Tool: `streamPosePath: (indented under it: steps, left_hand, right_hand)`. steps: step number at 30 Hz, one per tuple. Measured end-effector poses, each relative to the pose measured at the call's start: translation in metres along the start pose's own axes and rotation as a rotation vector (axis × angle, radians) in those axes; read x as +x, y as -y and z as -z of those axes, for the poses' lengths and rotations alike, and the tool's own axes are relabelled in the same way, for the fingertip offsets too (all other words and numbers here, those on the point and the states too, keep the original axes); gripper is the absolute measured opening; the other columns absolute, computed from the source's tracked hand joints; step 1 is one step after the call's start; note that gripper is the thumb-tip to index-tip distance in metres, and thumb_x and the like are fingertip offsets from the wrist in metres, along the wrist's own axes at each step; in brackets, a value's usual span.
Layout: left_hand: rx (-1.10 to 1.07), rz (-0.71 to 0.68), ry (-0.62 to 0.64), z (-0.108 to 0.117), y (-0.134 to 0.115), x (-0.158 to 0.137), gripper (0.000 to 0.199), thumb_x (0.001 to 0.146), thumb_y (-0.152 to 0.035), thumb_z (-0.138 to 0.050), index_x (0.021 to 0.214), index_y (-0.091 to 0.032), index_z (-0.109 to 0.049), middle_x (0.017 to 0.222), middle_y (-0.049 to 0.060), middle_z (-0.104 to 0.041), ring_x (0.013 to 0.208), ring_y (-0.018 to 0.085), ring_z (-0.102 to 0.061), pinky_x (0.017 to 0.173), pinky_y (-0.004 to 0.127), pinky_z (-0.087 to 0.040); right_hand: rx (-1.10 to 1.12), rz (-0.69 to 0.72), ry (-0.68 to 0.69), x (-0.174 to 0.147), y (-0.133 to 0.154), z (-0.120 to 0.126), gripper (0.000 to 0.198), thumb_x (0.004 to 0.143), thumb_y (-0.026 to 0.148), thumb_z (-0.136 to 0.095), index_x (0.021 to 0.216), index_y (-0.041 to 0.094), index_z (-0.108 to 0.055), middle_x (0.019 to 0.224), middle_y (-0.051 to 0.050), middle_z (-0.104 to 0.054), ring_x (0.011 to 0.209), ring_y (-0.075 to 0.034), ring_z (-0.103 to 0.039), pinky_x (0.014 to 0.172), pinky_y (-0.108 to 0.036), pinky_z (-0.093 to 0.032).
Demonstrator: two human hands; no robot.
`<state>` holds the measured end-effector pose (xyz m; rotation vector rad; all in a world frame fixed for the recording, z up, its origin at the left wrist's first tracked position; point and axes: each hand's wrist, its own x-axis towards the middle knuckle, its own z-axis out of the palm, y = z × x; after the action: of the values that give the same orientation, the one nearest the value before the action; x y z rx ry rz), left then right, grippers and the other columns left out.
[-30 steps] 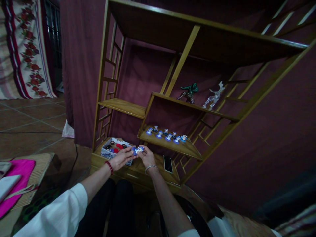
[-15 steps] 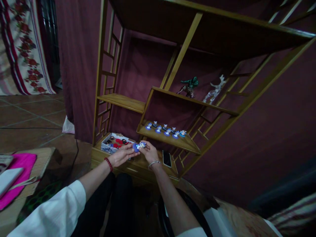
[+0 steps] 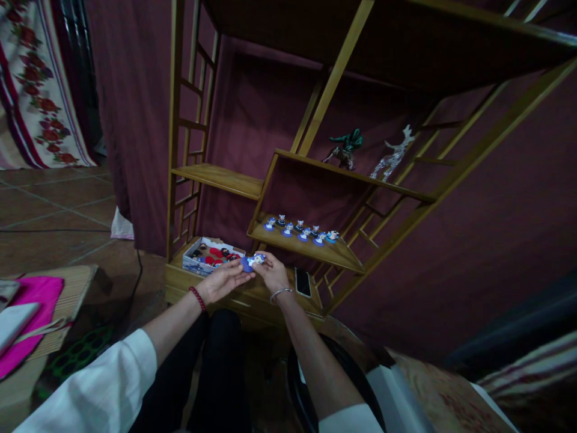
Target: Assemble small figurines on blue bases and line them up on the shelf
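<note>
A small figurine (image 3: 258, 259) in white and purple, on a round purple base, is held between my two hands in front of the shelf. My left hand (image 3: 224, 281) supports the base with its fingers and thumb, palm partly upward. On the other side, my right hand (image 3: 271, 273) pinches the figurine's upper part. Just behind my left hand is a cardboard box (image 3: 192, 264) with red and black figurines in it. Several similar figurines (image 3: 304, 234) stand in two rows on the small wooden shelf (image 3: 288, 245) above and beyond my hands.
A smartphone (image 3: 303, 282) lies on the cabinet's lower top, right of my hands. Higher up stand a green-and-brown figure (image 3: 347, 148) and a clear deer figure (image 3: 393, 155). A low table with a pink cloth (image 3: 42, 300) is at left; a black round stool (image 3: 295, 385) is below my right arm.
The view has shifted slightly, so the shelf sits a little higher and further left. Both hands keep hold of the figurine, which is at a slightly different angle.
</note>
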<state>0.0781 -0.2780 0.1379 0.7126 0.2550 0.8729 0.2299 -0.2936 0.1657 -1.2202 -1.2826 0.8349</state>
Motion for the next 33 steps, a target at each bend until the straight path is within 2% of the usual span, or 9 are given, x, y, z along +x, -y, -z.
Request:
streamPosePath:
  steps: [6,13,21,28,33]
  left_hand:
    - [-0.007,-0.003,0.014,0.0,0.002,0.004,0.02,0.075,-0.007,-0.058,0.096,-0.008,-0.058,0.097,0.013,-0.064,0.093,0.021,-0.061,0.091,0.032,-0.042]
    - [-0.009,-0.003,0.038,-0.004,0.003,0.005,0.018,0.076,-0.009,-0.057,0.094,-0.007,-0.06,0.093,0.011,-0.065,0.09,0.02,-0.062,0.086,0.029,-0.045]
    - [-0.046,0.025,-0.014,-0.012,0.01,0.007,0.009,0.076,-0.008,-0.056,0.084,-0.009,-0.061,0.088,0.009,-0.065,0.085,0.019,-0.063,0.086,0.032,-0.046]
    - [-0.09,0.045,-0.035,-0.024,0.015,0.01,0.008,0.077,-0.01,-0.056,0.083,-0.01,-0.06,0.088,0.009,-0.065,0.084,0.017,-0.062,0.085,0.031,-0.046]
    - [-0.092,0.006,-0.055,-0.036,0.014,0.01,0.009,0.078,-0.011,-0.055,0.085,-0.01,-0.06,0.085,0.007,-0.065,0.081,0.015,-0.062,0.081,0.027,-0.046]
  right_hand:
    - [-0.023,0.021,0.01,0.001,0.002,0.003,0.037,0.056,0.027,-0.067,0.091,0.018,-0.059,0.081,-0.002,-0.064,0.068,-0.014,-0.059,0.068,-0.027,-0.048]
    - [-0.074,0.064,0.049,0.0,0.006,0.007,0.033,0.058,0.027,-0.065,0.089,0.019,-0.058,0.078,-0.001,-0.062,0.067,-0.013,-0.057,0.065,-0.026,-0.047]
    - [-0.201,0.089,0.126,-0.002,0.008,0.021,0.028,0.064,0.024,-0.06,0.091,0.02,-0.058,0.076,0.002,-0.06,0.064,-0.011,-0.055,0.064,-0.025,-0.047]
    - [-0.236,0.079,0.13,-0.003,0.019,0.032,0.042,0.064,0.021,-0.059,0.106,0.02,-0.054,0.078,0.001,-0.06,0.061,-0.009,-0.052,0.061,-0.023,-0.046]
    - [-0.194,0.102,0.158,-0.003,0.03,0.038,0.035,0.063,0.023,-0.062,0.097,0.018,-0.058,0.078,0.001,-0.061,0.065,-0.011,-0.055,0.065,-0.025,-0.046]
